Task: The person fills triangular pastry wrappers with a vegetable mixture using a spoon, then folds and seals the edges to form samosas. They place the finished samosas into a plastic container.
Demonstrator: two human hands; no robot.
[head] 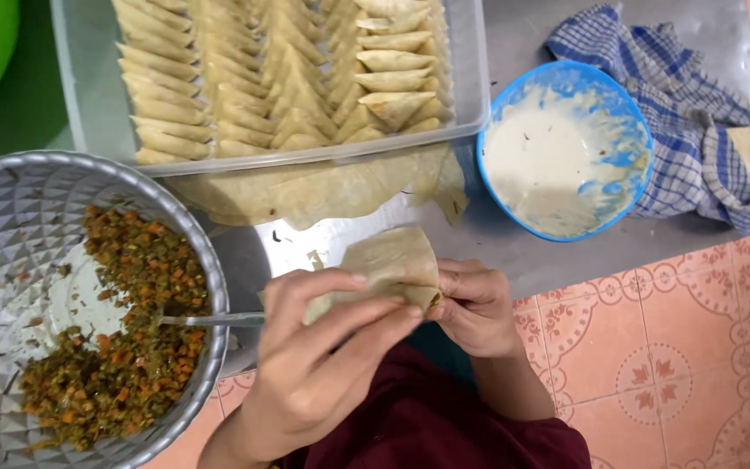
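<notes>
both hands' fingers pinch a folded pastry sheet.

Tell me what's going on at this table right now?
A person's left hand and right hand both grip a folded pastry sheet. A metal bowl of chopped filling with a spoon sits at the left. A clear tray holds rows of folded triangles, and a blue bowl holds white paste.

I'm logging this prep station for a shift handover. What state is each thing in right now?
Pastry wrapper: folded, pinched by both hands.
Left hand: gripping the wrapper.
Right hand: gripping the wrapper's edge.
Metal bowl: partly filled with vegetable filling.
Blue bowl: smeared with white paste.
Clear tray: nearly full of folded samosas.
</notes>
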